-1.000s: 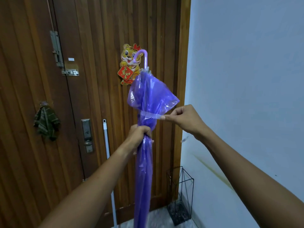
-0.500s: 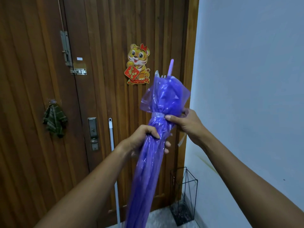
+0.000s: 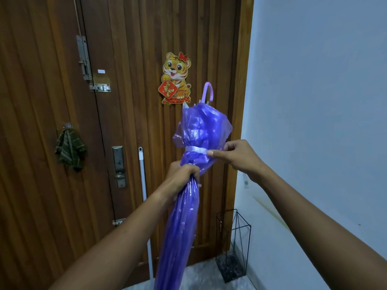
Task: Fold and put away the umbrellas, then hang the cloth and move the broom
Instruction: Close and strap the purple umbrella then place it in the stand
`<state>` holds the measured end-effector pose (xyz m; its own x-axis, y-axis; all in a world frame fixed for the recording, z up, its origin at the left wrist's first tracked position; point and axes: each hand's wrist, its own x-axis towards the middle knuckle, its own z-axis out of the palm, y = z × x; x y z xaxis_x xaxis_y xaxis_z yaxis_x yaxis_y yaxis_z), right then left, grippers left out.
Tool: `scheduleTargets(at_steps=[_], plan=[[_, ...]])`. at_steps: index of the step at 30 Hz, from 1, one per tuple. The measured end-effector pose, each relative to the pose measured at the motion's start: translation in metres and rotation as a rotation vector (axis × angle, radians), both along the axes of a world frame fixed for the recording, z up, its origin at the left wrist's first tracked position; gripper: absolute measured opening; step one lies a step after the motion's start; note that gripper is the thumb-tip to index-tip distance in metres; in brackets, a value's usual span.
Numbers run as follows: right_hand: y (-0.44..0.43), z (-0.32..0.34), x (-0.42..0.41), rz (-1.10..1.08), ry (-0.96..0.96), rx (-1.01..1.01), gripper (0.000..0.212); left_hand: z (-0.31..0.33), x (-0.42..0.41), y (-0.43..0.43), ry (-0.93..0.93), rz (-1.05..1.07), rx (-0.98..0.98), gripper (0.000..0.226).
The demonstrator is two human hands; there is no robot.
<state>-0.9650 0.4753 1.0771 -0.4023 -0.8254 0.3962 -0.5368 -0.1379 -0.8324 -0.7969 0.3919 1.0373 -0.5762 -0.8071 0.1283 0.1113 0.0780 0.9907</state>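
Left hand [image 3: 184, 174], fingers curled round the furled purple umbrella [image 3: 182, 227], holds its folds bunched while the right hand [image 3: 236, 158] pinches the white strap [image 3: 193, 149], apparently to fasten it.

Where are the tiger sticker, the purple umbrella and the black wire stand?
Orange cartoon tiger sticker [image 3: 177, 68]: head view, on its face.
Purple plastic folded umbrella [image 3: 182, 222]: head view, on the lower canopy.
Black wire umbrella stand [image 3: 230, 266]: head view, on its dark base.

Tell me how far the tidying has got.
Done: the umbrella is folded and the cloth hangs on the door. In hand: the left hand grips the umbrella while the right hand pinches its strap. Left: umbrella into the wire stand, and moving the broom.
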Motion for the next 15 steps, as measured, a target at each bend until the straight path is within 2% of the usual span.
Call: scheduleTargets(at_steps=[3, 6, 7, 10, 12, 14, 15], plan=[[0.008, -0.001, -0.006, 0.054, -0.072, 0.014, 0.042, 0.001, 0.004, 0.001, 0.151, -0.134, 0.089, 0.031], [0.013, -0.007, -0.007, 0.147, -0.129, 0.048, 0.056, 0.006, 0.001, 0.007, 0.215, -0.318, 0.175, 0.038], [0.014, -0.008, -0.006, 0.187, -0.17, 0.082, 0.051, 0.009, 0.001, 0.01, 0.221, -0.412, 0.212, 0.036], [0.017, -0.011, -0.005, 0.389, -0.379, 0.119, 0.013, 0.015, -0.001, 0.011, 0.199, -0.741, 0.291, 0.032], [0.016, -0.012, -0.003, 0.479, -0.505, 0.038, 0.011, 0.015, -0.004, 0.004, 0.166, -0.915, 0.295, 0.041], [0.014, -0.011, -0.004, 0.461, -0.475, -0.043, 0.023, 0.015, -0.003, 0.0, 0.106, -0.918, 0.262, 0.053], [0.013, -0.01, -0.003, 0.42, -0.415, -0.058, 0.029, 0.014, 0.0, -0.002, 0.058, -0.847, 0.232, 0.055]])
